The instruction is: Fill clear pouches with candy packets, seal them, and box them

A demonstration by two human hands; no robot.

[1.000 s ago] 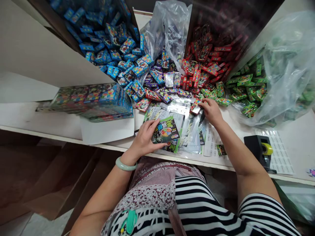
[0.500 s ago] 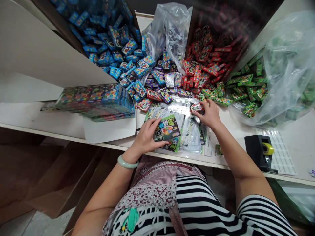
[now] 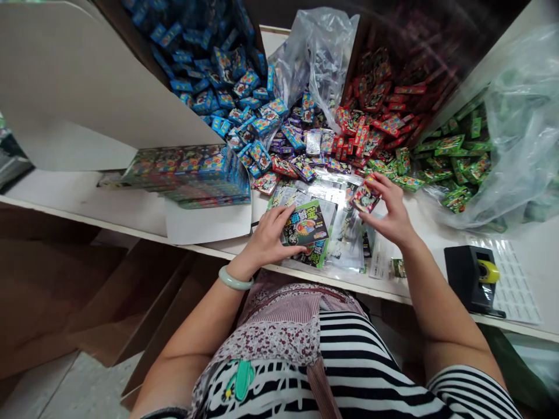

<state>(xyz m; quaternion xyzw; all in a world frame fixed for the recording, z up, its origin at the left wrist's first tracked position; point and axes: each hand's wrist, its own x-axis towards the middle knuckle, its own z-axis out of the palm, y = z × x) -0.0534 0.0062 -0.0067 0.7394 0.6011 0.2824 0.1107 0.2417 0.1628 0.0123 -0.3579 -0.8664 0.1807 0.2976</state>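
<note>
My right hand (image 3: 391, 212) pinches a small red candy box (image 3: 365, 196) by its right side, with thumb and fingertips, above a clear plastic sheet. My left hand (image 3: 273, 237) is closed around the left side of a black-and-green printed packet (image 3: 310, 224), its thumb along the lower edge. Beneath that packet lie more green-edged packets (image 3: 321, 256) and clear plastic sleeves (image 3: 347, 250). Just beyond both hands, small purple boxes (image 3: 301, 167), red boxes (image 3: 349, 142) and green boxes (image 3: 408, 181) lie in a loose heap.
Blue boxes (image 3: 248, 119) spill from a carton at the back left. Stacked printed packs (image 3: 196, 174) stand at left on white card (image 3: 209, 224). Green boxes sit in a clear bag (image 3: 506, 169) at right. A black tape dispenser (image 3: 469, 276) and a label sheet (image 3: 517, 279) lie near the front edge.
My right hand has lifted the small red box from the heap's near edge and drawn it slightly towards me, turning its face up. My left hand stays on the packet. The view has shifted slightly.
</note>
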